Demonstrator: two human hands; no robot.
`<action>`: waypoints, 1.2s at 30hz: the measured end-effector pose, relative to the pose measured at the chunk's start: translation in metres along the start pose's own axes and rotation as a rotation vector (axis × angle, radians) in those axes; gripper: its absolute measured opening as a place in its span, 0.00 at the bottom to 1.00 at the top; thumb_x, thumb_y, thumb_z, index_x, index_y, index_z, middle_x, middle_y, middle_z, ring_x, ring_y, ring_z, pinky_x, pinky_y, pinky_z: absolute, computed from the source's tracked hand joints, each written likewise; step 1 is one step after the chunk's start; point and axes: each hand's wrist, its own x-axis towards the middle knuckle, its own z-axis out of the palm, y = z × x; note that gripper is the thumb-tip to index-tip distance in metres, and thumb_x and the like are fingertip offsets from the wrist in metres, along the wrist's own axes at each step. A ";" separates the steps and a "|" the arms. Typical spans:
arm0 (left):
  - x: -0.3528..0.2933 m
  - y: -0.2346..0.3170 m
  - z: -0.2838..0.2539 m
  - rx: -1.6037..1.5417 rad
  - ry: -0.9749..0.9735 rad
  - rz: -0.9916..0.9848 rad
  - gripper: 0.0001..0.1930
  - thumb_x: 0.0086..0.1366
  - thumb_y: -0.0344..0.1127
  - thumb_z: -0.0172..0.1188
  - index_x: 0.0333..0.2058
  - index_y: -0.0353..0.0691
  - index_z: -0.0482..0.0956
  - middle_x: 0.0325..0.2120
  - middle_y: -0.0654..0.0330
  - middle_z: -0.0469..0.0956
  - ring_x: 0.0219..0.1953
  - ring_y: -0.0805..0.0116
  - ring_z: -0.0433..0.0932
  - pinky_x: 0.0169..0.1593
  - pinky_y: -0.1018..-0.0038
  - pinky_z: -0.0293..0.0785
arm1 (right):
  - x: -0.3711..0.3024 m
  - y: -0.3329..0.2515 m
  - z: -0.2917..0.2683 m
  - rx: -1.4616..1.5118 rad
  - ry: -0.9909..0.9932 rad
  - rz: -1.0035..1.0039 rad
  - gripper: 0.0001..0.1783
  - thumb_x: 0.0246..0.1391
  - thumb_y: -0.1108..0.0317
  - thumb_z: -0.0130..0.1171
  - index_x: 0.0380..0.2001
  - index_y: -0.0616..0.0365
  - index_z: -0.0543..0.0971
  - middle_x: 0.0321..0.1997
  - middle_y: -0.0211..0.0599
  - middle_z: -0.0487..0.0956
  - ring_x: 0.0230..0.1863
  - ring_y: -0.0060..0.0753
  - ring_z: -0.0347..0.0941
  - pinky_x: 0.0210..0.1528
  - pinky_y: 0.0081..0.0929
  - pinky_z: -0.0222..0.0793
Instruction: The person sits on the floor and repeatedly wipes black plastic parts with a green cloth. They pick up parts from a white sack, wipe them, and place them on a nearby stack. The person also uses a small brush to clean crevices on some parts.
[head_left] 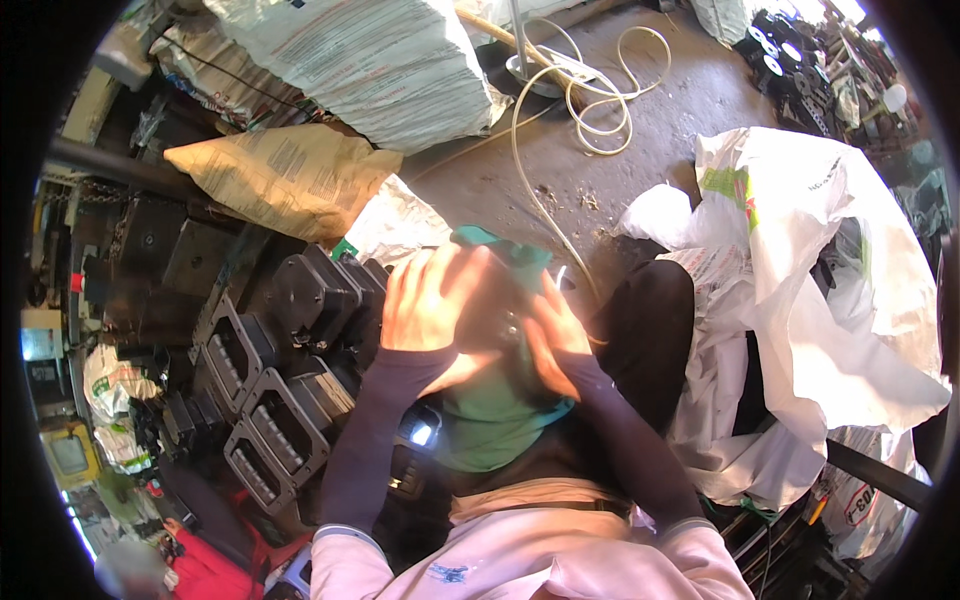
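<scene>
Over my lap, my left hand (425,305) and my right hand (553,335) hold a dark, rounded piece (492,310) between them. Two small shiny spots show on it; shadow and my fingers hide its exact kind. The left hand's fingers press along its left side, while those of the right curl at its right edge. Green cloth (505,430) hangs below the hands across my lap, and more green shows above the piece. To the left of my left hand stand several black plastic housings (312,292), close to my forearm.
Black frames with ribbed slots (268,440) lie at the left. A brown paper sack (290,175) and a large white sack (370,75) are beyond. A pale hose (600,140) coils on the floor. White sacking (810,290) drapes at the right. A person in red (215,560) is lower left.
</scene>
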 end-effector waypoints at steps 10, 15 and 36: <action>-0.022 0.035 0.009 -0.015 0.023 -0.376 0.60 0.42 0.59 0.77 0.72 0.47 0.56 0.61 0.41 0.63 0.61 0.39 0.64 0.61 0.46 0.62 | -0.011 -0.002 0.005 -0.010 0.126 0.057 0.29 0.51 0.84 0.56 0.59 0.64 0.71 0.72 0.65 0.60 0.71 0.70 0.58 0.69 0.49 0.60; -0.027 0.035 0.012 -0.054 0.028 -0.396 0.62 0.42 0.57 0.78 0.73 0.46 0.54 0.60 0.39 0.63 0.61 0.37 0.64 0.61 0.46 0.63 | -0.019 -0.003 0.018 0.037 0.215 0.061 0.29 0.49 0.84 0.57 0.58 0.66 0.72 0.72 0.64 0.59 0.71 0.69 0.58 0.69 0.49 0.60; -0.074 -0.054 0.010 -2.440 0.187 -0.445 0.27 0.73 0.51 0.50 0.58 0.33 0.74 0.44 0.51 0.82 0.42 0.60 0.83 0.43 0.64 0.82 | -0.056 -0.038 -0.062 0.757 0.349 0.227 0.18 0.70 0.55 0.54 0.50 0.56 0.78 0.34 0.21 0.81 0.25 0.09 0.68 0.25 0.12 0.54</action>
